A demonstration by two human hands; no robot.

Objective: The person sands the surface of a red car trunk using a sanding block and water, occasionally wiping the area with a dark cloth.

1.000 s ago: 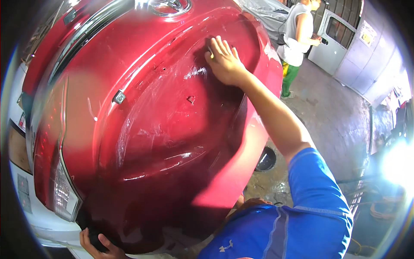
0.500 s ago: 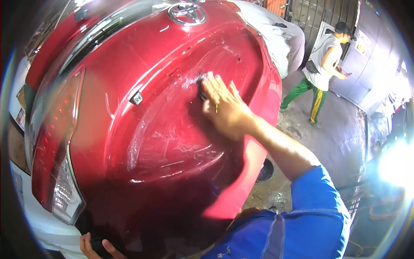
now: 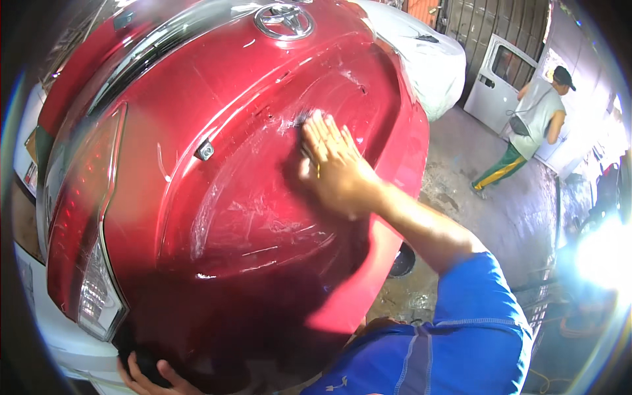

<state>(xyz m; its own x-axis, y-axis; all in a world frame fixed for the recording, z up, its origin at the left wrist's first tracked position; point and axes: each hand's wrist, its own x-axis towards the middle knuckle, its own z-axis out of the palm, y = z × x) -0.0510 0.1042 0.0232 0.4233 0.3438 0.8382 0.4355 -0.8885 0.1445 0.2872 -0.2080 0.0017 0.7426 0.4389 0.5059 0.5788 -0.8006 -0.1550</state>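
The red trunk lid [image 3: 263, 178] of a car fills the middle, with pale smears and wet-looking streaks over its recessed part. My right hand [image 3: 332, 155] lies pressed on that recess, fingers together. A bit of a dark pad [image 3: 305, 118] peeks out at the fingertips; the palm hides most of it. At the lower left edge my left hand [image 3: 151, 380] is curled, thumb and fingers around a rounded black thing [image 3: 148, 365] whose kind I cannot make out. A small camera [image 3: 205, 149] sits on the lid, left of my right hand.
The tail light [image 3: 92, 224] curves down the left side. A chrome emblem [image 3: 284, 22] is at the top. Behind stands a pale covered car [image 3: 431, 62]. A person [image 3: 536, 118] in a cap walks near a loose white door [image 3: 501, 72]. A bright lamp [image 3: 605, 253] glares at right.
My right hand has slid slightly left on the lid, still pressed down. My left hand has shifted a little. The other person has walked further right, uncovering the white door.
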